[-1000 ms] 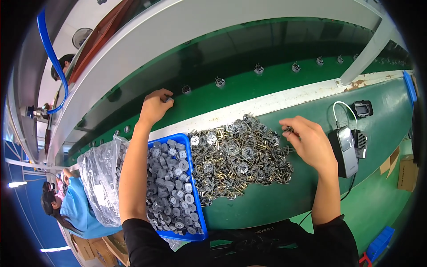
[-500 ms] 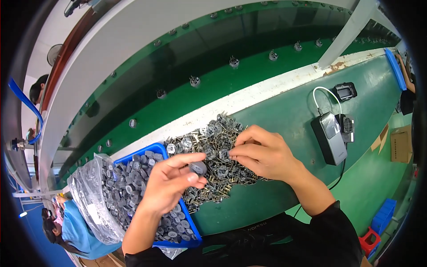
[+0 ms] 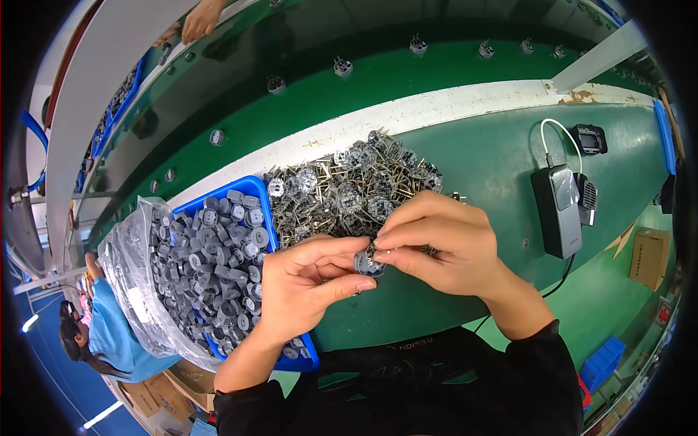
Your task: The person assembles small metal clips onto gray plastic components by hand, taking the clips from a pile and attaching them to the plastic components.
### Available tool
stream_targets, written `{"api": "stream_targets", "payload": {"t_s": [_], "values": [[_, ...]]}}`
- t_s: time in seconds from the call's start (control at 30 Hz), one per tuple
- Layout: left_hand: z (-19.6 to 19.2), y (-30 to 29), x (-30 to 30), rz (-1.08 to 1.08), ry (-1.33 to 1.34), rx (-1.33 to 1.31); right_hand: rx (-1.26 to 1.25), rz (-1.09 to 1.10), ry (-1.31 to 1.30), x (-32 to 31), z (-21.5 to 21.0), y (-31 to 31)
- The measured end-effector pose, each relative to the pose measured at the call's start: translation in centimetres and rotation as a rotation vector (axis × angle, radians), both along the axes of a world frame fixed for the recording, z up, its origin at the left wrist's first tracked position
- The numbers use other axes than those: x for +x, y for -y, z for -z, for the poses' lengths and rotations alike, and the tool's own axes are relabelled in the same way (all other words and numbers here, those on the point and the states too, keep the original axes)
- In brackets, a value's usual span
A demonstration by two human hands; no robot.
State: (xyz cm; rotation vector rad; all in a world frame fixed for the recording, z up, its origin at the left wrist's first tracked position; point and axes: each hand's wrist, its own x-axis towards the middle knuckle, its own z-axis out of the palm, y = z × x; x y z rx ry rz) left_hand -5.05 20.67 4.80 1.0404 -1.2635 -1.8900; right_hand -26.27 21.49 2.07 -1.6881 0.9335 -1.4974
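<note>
Over the near side of the bench, my left hand (image 3: 302, 283) is closed on a round grey plastic housing (image 3: 369, 267), thumb and fingers on its sides. My right hand (image 3: 447, 243) meets it there, fingertips pinching a small part with metal pins (image 3: 373, 252) at the housing's open face. The fingers hide much of that part, and I cannot tell how far it sits inside. Just beyond both hands lies a heap of dark pin parts (image 3: 349, 196) with brass-coloured prongs. Left of my left hand, a blue tray (image 3: 270, 211) holds many loose grey housings (image 3: 225, 272).
A clear plastic bag (image 3: 134, 269) lies at the tray's left. Beyond a white rail (image 3: 385, 116), a green conveyor belt (image 3: 305, 116) carries spaced round pieces. A black power bank (image 3: 556, 218) with a cable lies at right. Another person (image 3: 116, 330) sits far left.
My hands have come together, bringing the pin part from the heap against the grey housing. The view has shifted, and a co-worker's hand now shows at the upper left.
</note>
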Motion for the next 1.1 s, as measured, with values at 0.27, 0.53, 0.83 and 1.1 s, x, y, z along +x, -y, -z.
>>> {"api": "stream_targets", "payload": {"t_s": [0.27, 0.53, 0.83, 1.1], "values": [[0.1, 0.0, 0.2, -0.004, 0.105, -0.234, -0.047, 0.004, -0.119, 0.5, 0.0, -0.5], [0.2, 0.2, 0.3, 0.016, 0.156, -0.264, -0.11, 0.069, -0.141, 1.3, 0.9, -0.7], [0.4, 0.3, -0.1, -0.01, 0.15, -0.271, -0.159, 0.196, -0.166, 1.6, 1.3, -0.9], [0.4, 0.5, -0.3, -0.015, 0.146, -0.299, -0.192, 0.195, -0.222, 1.6, 1.7, -0.9]]}}
